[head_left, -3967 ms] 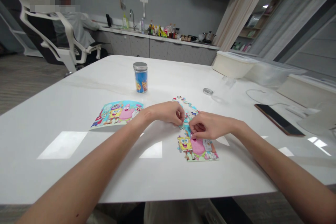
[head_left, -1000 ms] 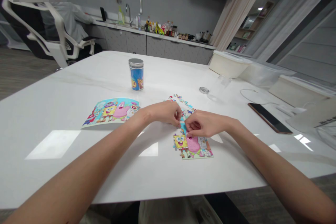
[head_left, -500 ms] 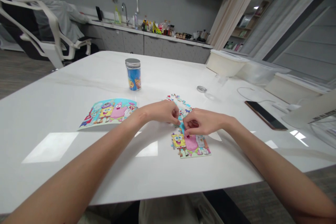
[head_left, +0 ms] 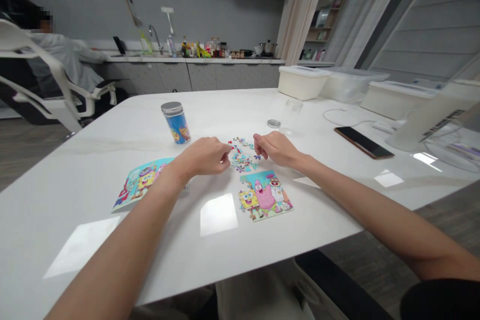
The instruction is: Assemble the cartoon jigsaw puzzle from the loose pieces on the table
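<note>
A partly joined jigsaw puzzle (head_left: 266,192) with cartoon figures lies flat near me, its left edge uneven. Just beyond it are loose jigsaw pieces (head_left: 243,161) in a scattered heap. My left hand (head_left: 210,155) is closed at the heap's left side, fingertips by some red pieces. On the right side, my right hand (head_left: 276,147) is closed too, thumb and fingers together over the pieces. Whether either hand holds a piece is hidden. The curved picture sheet (head_left: 138,182) lies to the left, partly behind my left forearm.
A lidded jar (head_left: 176,122) with a blue picture stands beyond my left hand. A metal lid (head_left: 273,123) and a clear jar (head_left: 292,110) are farther back. A phone (head_left: 363,142) lies right, near storage boxes (head_left: 303,82). A person (head_left: 63,55) sits at far left.
Both hands have moved from the joined puzzle to the loose pieces and drawn apart. The puzzle's top part is now uncovered. The camera view has shifted and tilted.
</note>
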### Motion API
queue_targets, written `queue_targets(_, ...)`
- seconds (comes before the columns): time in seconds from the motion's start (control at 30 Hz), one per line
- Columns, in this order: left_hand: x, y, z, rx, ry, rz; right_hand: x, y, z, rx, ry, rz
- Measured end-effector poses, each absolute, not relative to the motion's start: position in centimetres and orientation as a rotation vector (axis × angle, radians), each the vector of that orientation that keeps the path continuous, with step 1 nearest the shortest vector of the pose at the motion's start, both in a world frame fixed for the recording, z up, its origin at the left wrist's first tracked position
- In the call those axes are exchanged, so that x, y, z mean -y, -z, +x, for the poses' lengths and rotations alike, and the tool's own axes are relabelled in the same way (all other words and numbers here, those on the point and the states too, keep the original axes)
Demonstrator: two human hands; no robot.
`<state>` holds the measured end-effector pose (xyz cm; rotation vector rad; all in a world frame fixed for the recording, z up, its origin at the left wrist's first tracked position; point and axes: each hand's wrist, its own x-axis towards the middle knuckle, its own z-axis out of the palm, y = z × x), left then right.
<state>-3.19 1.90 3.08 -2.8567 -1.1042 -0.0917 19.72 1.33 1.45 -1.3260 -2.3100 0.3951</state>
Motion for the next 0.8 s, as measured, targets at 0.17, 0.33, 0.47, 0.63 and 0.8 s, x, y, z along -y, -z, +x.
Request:
queue_targets(0.17, -2.1, -2.9, -3.2, 1.111, 0.048, -2.721, -1.7, -1.1, 19.9, 2.181, -0.409, -1.362)
queue_targets(0.33, -1.6, -1.9, -1.9, 1.013, 0.067, -2.803, -1.8, -1.2, 19.7, 2.099, -0.447, -1.466)
queue_targets(0.47, 0.0, -0.8, 0.2, 0.728, 0.268, -3.004, -2.0, -1.3, 19.8, 2.059, -0.468, -1.525)
queue_targets(0.63, 2.5, 0.3, 2.6, 0.546, 0.176, -3.307, -2.5, -1.1, 20.0, 2.047, -0.456, -1.543)
queue_targets(0.8, 3.3, 0.9, 3.0, 0.557, -0.003, -3.339, -2.9, -0.8, 20.2, 2.078, -0.457, -1.574)
